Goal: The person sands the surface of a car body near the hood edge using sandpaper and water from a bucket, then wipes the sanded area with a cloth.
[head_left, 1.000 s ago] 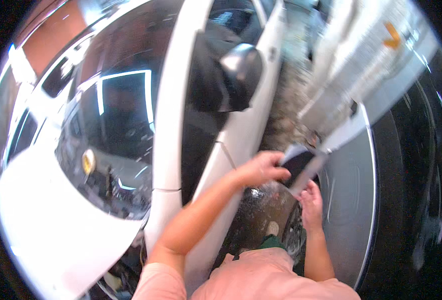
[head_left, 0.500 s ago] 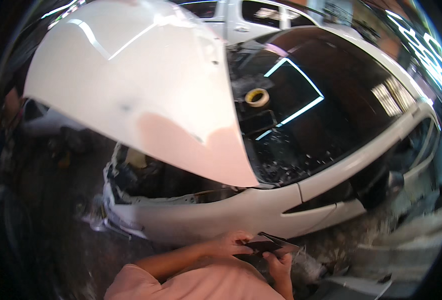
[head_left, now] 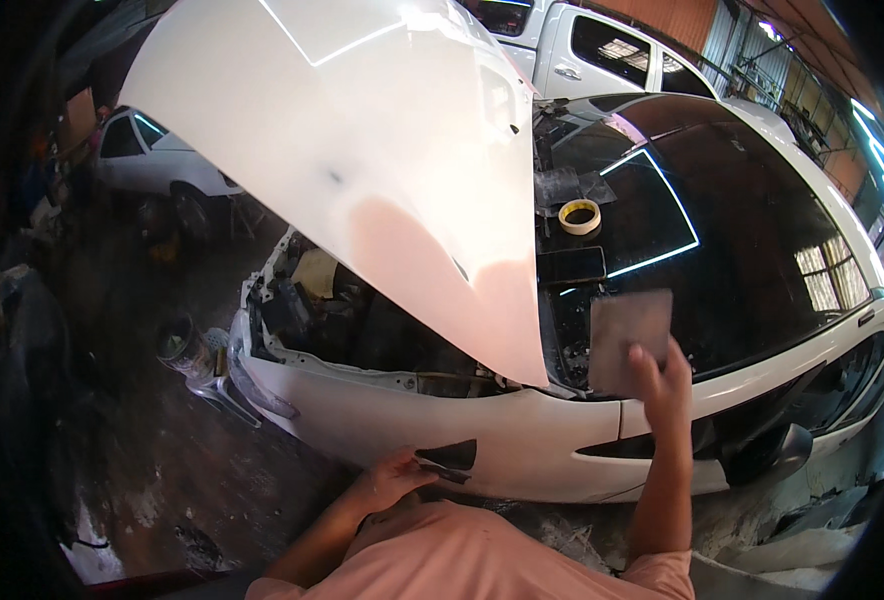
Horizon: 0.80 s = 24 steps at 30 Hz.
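Note:
In the head view my right hand (head_left: 664, 375) grips a grey rectangular sheet (head_left: 630, 322), held up in front of the windshield (head_left: 742, 230). My left hand (head_left: 392, 475) is closed on a dark sheet (head_left: 447, 454) low beside the white car's front fender (head_left: 532, 440). The open white hood (head_left: 362, 120) has pinkish-grey patches. On the windshield's left part lie a roll of pale tape (head_left: 567, 220) and a dark rectangular object (head_left: 572, 265).
The engine bay (head_left: 362, 315) is partly uncovered. A white pickup (head_left: 597, 70) stands behind, another white vehicle (head_left: 172, 165) at back left. A bucket (head_left: 180, 340) is left of the bumper. Pale panels or sheeting (head_left: 802, 550) lie at lower right.
My view has swung from the narrow gap beside the car to face its hood and fender. My hands, together on the sheets earlier, have separated; the right rose with the grey one.

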Tool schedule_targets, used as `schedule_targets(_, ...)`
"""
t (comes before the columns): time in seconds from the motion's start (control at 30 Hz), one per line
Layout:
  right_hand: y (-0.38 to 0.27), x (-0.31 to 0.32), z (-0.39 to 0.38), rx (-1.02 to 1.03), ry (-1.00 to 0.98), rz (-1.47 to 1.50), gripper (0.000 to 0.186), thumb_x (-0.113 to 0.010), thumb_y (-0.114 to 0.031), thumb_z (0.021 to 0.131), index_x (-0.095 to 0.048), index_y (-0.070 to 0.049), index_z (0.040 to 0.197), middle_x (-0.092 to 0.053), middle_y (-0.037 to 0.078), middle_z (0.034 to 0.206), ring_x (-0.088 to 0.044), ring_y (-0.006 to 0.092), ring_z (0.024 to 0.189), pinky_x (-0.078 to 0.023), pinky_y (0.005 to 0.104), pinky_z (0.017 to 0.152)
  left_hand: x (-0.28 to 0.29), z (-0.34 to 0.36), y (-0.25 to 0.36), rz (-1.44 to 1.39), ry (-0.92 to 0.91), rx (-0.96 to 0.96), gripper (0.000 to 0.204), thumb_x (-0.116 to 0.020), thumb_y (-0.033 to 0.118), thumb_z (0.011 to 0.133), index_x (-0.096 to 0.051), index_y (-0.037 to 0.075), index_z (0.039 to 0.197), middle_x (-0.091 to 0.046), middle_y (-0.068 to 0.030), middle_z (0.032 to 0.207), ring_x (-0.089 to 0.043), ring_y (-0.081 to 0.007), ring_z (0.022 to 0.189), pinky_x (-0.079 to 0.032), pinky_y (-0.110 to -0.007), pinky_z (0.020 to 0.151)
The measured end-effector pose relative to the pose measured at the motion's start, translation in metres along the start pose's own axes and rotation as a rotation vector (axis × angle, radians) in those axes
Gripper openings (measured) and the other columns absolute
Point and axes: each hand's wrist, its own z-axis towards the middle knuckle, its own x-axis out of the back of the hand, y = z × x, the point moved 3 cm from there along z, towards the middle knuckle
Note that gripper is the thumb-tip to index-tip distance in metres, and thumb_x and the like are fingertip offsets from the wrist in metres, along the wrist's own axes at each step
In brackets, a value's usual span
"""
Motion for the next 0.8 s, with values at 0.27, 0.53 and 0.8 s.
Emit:
schedule_targets(0.27, 0.076, -0.019, 0.098, -0.044, -0.132, -0.653, 0.057, -0.067, -0.015, 0.089, -0.049, 0.004, 0.139, -0.065, 0.029, 0.122, -0.063, 0.0439, 0.115, -0.049, 0.0441, 0.100, -0.034, -0.001, 0.011, 0.208, 0.048, -0.004, 0.034, -0.076, 0.003, 0.088, -0.068, 0.004, 0.122, -0.070, -0.0051, 0.099, -0.065, -0.0107, 0.086, -0.052, -0.026, 0.077)
schedule_targets(0.53, 0.015, -0.025, 0.054, 0.487, 0.038, -0.967, 0.053, -0.074, -0.011, 0.084, -0.058, 0.000, 0.133, -0.056, 0.020, 0.136, -0.055, 0.0385, 0.122, -0.046, 0.0438, 0.105, -0.003, -0.020, 0.019, 0.229, 0.267, -0.125, 0.030, -0.075, 0.013, 0.091, -0.067, 0.002, 0.118, -0.068, -0.0047, 0.097, -0.058, -0.0102, 0.078, -0.049, -0.026, 0.072)
schedule_targets(0.8, -0.052, -0.160, -0.094, 0.185, -0.865, 0.394, 0.037, -0.070, -0.022, 0.088, -0.068, -0.001, 0.118, -0.071, 0.020, 0.104, -0.070, 0.0294, 0.087, -0.056, 0.0383, 0.081, 0.117, -0.049, 0.020, -0.097, 0.583, -0.094, 0.029, -0.068, 0.022, 0.098, -0.062, 0.002, 0.119, -0.060, 0.0041, 0.089, -0.052, -0.0033, 0.077, -0.045, -0.022, 0.069)
